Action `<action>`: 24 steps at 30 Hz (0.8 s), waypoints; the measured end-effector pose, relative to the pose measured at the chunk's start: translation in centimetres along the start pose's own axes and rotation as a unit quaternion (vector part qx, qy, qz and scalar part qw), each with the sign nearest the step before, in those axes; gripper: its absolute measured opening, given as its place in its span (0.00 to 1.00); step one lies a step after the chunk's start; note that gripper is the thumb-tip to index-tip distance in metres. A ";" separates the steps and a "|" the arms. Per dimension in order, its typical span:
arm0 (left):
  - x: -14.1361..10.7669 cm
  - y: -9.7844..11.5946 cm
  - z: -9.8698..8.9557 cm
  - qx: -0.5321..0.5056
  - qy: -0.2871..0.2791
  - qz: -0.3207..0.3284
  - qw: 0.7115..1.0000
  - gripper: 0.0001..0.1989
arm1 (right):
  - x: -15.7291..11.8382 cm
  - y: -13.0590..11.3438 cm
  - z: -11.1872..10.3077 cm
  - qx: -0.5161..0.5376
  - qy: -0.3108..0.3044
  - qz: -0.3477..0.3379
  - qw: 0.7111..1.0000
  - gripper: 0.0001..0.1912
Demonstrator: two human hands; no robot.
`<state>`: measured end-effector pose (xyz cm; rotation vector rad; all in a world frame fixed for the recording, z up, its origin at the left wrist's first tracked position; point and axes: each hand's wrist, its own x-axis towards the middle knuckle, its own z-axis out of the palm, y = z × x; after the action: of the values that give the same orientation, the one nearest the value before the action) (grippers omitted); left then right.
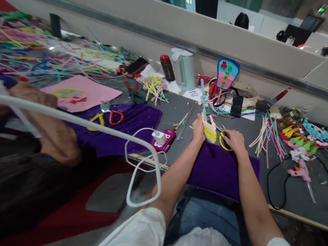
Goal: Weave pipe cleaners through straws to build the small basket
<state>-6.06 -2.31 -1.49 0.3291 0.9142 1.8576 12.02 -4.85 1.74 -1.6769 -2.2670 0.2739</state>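
Note:
My left hand [198, 129] is closed around the edge of a cream-and-yellow pipe-cleaner piece [210, 132], holding it upright just above the table. A light blue fuzzy stem [203, 95] rises from its top. In my right hand [236, 140] are yellow-and-black-handled scissors [223, 142], gripped by the handles, with the blades pointing toward the piece. Whether the blades touch it I cannot tell. Beneath both hands a purple cloth [215, 171] hangs over the table's front edge.
To the left, a co-worker's arm [51, 126] reaches over a pink sheet [87, 90]. A white cable [102, 128] crosses in front. A kettle [188, 70] and phone [236, 105] stand behind; pipe cleaners [266, 136] and a pink glue gun [301, 171] lie right.

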 end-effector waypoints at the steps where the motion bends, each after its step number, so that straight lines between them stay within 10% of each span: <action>1: -0.3 0.1 0.3 0.009 0.002 0.031 0.999 0.25 | 0.0 -0.1 -0.3 0.040 0.025 0.014 0.999 0.14; 6: -0.7 0.0 0.8 0.062 -0.014 0.093 0.994 0.28 | 0.2 -1.0 -1.9 0.457 0.077 0.005 0.886 0.18; 10: -0.2 -0.5 0.2 0.101 -0.018 0.119 0.988 0.28 | 0.1 -1.2 -2.4 0.572 0.045 0.010 0.819 0.14; 24: 0.0 -0.4 0.1 0.103 -0.014 0.137 0.985 0.27 | 0.2 -0.8 -1.9 0.566 0.041 0.010 0.824 0.13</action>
<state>-5.68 -2.17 -1.70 0.6350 1.0876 2.0042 11.88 -4.93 3.83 -0.9877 -1.4226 1.2235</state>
